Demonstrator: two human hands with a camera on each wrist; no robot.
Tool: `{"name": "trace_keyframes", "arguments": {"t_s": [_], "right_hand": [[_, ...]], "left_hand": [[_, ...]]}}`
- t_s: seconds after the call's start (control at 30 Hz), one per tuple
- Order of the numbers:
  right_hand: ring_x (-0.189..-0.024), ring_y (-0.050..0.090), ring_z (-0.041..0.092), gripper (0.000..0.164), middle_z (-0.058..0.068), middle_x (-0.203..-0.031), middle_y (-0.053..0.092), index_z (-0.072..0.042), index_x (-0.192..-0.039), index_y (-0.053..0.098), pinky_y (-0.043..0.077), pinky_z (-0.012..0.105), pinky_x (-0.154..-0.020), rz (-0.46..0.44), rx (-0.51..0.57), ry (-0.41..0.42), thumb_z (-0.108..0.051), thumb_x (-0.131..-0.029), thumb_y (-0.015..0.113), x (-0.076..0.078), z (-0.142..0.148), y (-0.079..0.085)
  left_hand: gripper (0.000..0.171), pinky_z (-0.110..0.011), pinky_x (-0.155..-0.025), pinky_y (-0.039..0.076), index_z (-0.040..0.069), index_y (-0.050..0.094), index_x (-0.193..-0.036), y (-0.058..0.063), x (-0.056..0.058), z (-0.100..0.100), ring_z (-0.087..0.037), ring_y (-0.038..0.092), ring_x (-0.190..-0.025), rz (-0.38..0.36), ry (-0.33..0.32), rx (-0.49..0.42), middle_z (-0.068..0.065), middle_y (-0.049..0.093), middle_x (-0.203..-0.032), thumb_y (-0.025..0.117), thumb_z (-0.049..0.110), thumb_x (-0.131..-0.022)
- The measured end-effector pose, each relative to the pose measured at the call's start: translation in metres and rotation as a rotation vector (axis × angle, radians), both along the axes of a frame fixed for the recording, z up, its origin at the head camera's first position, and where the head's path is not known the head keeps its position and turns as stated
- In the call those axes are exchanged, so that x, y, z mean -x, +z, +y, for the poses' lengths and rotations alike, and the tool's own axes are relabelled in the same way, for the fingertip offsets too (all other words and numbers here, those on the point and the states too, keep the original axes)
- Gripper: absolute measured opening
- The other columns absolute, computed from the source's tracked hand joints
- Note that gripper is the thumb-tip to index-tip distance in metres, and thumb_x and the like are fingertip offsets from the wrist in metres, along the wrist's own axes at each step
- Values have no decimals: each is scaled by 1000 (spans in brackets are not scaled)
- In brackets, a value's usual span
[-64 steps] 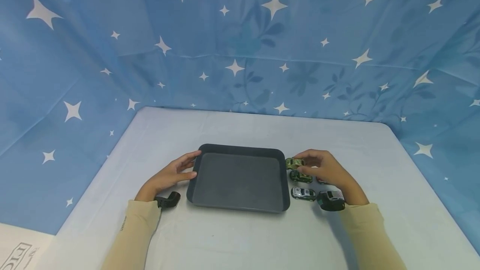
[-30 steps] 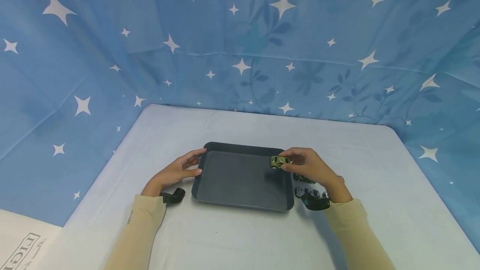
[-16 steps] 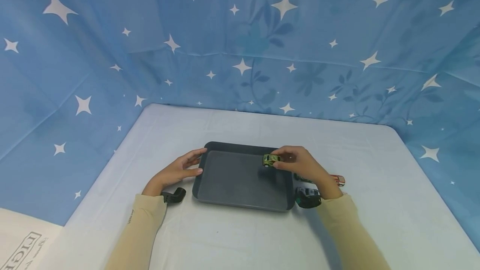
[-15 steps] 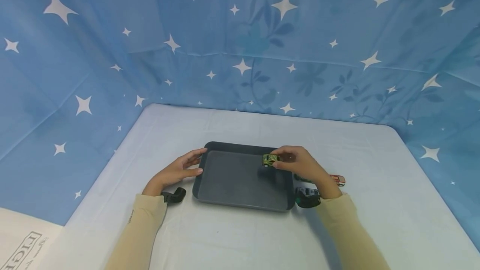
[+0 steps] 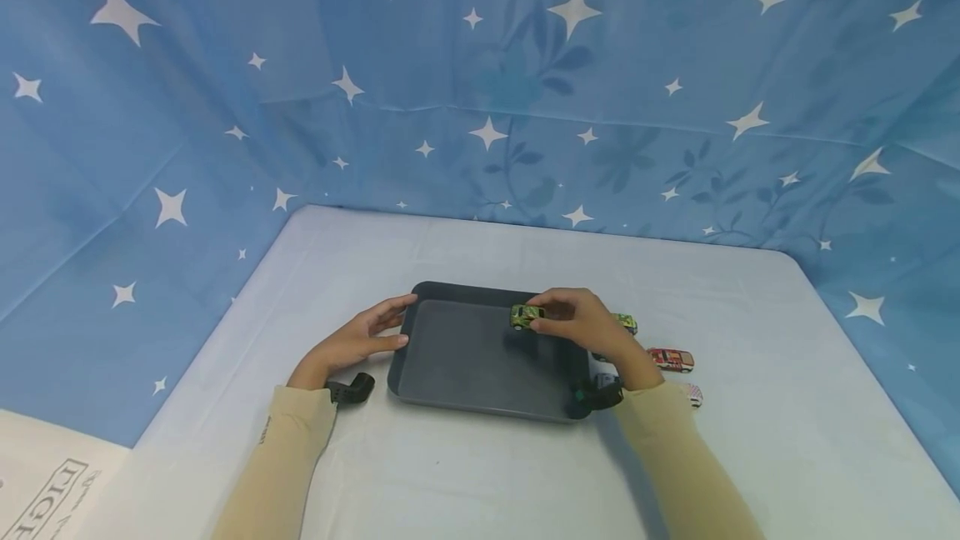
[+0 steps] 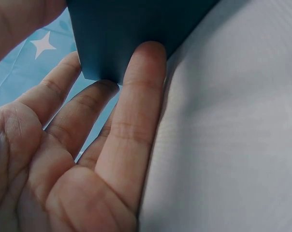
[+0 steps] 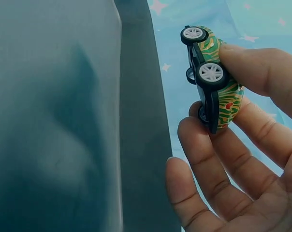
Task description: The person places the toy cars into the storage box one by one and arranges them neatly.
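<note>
My right hand (image 5: pixel 581 322) pinches a green-and-yellow patterned toy car (image 5: pixel 525 317) between thumb and fingers. It hangs above the right rear part of a dark grey rectangular tray (image 5: pixel 480 357), casting a shadow on the tray floor. Seen from the right wrist, the car's dark underside and white-spoked wheels are turned toward the tray. On the tray's left side, my left hand (image 5: pixel 352 342) touches the outer wall with thumb and fingertips extended. The left wrist view shows the straight fingers (image 6: pixel 131 106) lying against the tray's corner, with no car there.
Right of the tray, partly behind my right arm, are several more toy cars: a red one (image 5: pixel 671 359), a green one (image 5: pixel 626 322) and a pale one (image 5: pixel 693 394). A white cloth covers the table (image 5: pixel 450 482). A blue star-patterned curtain (image 5: pixel 420 90) hangs behind.
My right hand has picked up the green toy car from right of the tray and carried it leftward over the tray. The left hand has kept its place at the tray's side.
</note>
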State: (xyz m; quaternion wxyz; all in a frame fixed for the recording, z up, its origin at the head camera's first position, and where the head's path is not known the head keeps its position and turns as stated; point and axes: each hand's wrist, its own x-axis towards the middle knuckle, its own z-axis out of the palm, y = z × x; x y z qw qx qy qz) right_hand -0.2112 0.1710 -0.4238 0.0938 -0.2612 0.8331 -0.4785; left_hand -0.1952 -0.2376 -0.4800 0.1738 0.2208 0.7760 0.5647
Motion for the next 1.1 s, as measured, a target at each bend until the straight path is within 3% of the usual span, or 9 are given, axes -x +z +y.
{"name": "trace_keyframes", "arguments": {"t_s": [0.4, 0.53, 0.73, 1.1], "right_hand": [[-105, 71, 24, 31, 15, -117, 77, 4, -126, 76, 59, 45, -96, -3, -11, 13, -8, -99, 80, 7, -21, -4], [-104, 72, 29, 30, 17, -117, 76, 6, -126, 75, 59, 48, -95, 9, -19, 18, -7, -99, 80, 8, -28, -7], [-118, 72, 39, 29, 20, -121, 76, 6, -125, 75, 59, 55, -101, -7, -18, 20, -6, -99, 79, 8, -39, -8], [-109, 75, 34, 26, 16, -119, 77, 1, -123, 78, 62, 51, -92, 27, -73, 19, -9, -99, 81, 12, -58, -11]], "left_hand": [[78, -69, -126, 25, 0, 28, -170, -2, 0, -1, -55, 25, -158, -4, 5, 0, -26, 23, -176, 70, 19, -108], [78, -69, -127, 25, 1, 28, -170, -3, 0, -1, -55, 25, -158, -2, 7, 4, -26, 23, -176, 70, 19, -108], [78, -68, -127, 24, 0, 27, -170, -2, 0, -1, -55, 25, -159, -3, 4, 6, -26, 22, -176, 70, 19, -108], [78, -68, -127, 24, 0, 28, -170, -1, 0, 0, -54, 26, -158, -4, 7, -1, -27, 23, -175, 70, 18, -108]]}}
